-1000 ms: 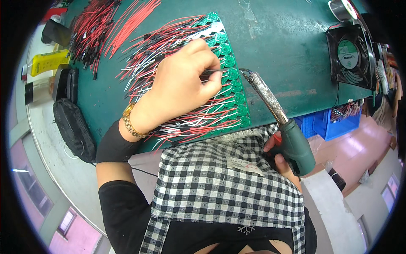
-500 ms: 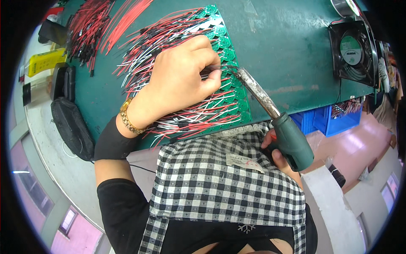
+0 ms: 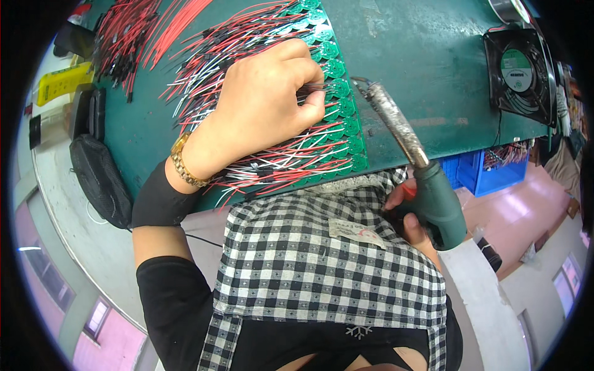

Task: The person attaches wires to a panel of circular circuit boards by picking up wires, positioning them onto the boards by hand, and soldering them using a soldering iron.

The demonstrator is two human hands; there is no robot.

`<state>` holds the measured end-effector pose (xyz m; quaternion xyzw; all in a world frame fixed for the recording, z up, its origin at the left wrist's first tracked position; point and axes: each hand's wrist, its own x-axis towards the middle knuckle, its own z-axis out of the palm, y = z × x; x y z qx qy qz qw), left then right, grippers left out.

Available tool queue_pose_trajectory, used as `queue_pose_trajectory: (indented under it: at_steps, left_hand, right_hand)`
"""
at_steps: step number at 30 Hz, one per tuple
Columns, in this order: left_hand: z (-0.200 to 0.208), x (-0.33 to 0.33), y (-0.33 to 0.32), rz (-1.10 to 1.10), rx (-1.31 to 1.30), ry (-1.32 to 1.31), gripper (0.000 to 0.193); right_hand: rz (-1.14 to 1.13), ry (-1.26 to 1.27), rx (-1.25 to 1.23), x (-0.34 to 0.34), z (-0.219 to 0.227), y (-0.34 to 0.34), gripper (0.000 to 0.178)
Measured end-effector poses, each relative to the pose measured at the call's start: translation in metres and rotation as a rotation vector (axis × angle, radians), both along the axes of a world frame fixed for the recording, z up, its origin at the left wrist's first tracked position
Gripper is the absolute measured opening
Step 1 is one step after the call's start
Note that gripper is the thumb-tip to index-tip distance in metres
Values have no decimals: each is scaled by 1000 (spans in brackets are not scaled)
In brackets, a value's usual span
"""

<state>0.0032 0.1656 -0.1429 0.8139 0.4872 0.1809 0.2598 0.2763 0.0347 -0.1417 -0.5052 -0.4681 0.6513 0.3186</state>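
My left hand [image 3: 266, 93], with a gold watch on its wrist, pinches a thin dark wire [image 3: 327, 86] at the edge of the green circuit boards [image 3: 353, 127]. These round boards lie joined in a panel, with red, white and black wires [image 3: 278, 166] fanning left from them. My right hand [image 3: 414, 230] is wrapped round the dark green handle of a soldering iron [image 3: 396, 123], partly hidden behind it. The iron's worn metal barrel slants up and left. Its bent tip stands just right of the boards, apart from the pinched wire.
A black fan [image 3: 518, 77] stands at the table's right, with a solder spool [image 3: 508, 11] behind it. Bundled red wires [image 3: 124, 40] lie at the far left. A black mesh pouch [image 3: 102, 179] sits by the left edge. Blue bins [image 3: 495, 171] are below the table's right side.
The soldering iron has drawn back to the right, its tip leaving the board by my left fingers. My left hand has shifted slightly upward in view and stays pinched.
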Motion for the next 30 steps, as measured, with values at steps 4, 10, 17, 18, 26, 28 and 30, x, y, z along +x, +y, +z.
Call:
queue_pose_trajectory:
  at_steps: [4,10,17,18,26,28,30]
  left_hand:
    - [-2,-1,1,-3,-7,2,8]
    - [1,2,3,11,-2,28,8]
    - [11,0,9,-65,-54,73,11]
    - [14,-2,10,-98,-40,84,11]
    - [22,0,-6,-49,-12,-126,24]
    - [13,3,-12,7,-32,-133,17]
    - [5,5,-14,41,-59,-139,15]
  right_hand:
    - [-158,92,-65,-4,-4,-6,57]
    - [-177,88,-107,-2,1,-4,56]
    - [-117,70,-17,1,-1,-1,50]
    - [-117,74,-14,2,-2,0,50]
    - [-20,-13,-25,15,2,10,41]
    - [4,-53,-13,13,3,12,41]
    - [17,-100,-2,13,2,10,40]
